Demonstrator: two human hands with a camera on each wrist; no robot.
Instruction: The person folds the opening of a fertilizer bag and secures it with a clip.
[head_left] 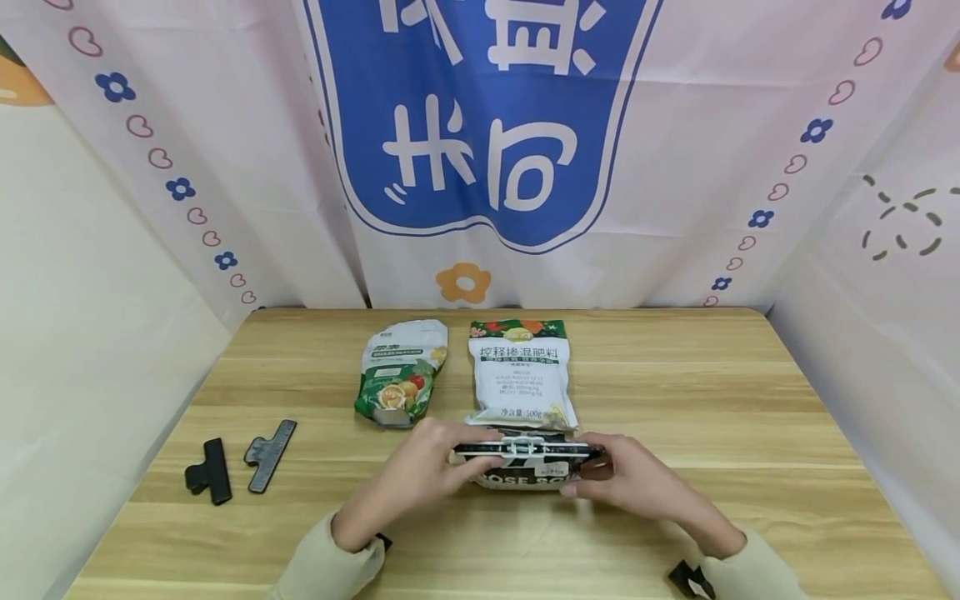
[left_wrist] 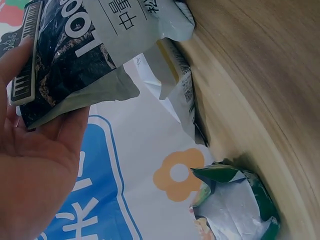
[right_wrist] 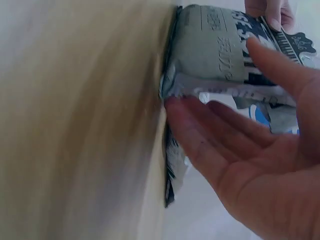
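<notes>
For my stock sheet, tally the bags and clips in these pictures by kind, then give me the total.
Bags: 3 (green-and-white pouch, white packet with a green top, held black-and-grey bag)
Clips: 3 (black clip, grey clip, ruler-marked clip on the held bag)
Total: 6

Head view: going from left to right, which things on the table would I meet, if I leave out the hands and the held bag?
Black clip, grey clip, fruit-printed pouch, white controlled-release fertilizer bag.
</notes>
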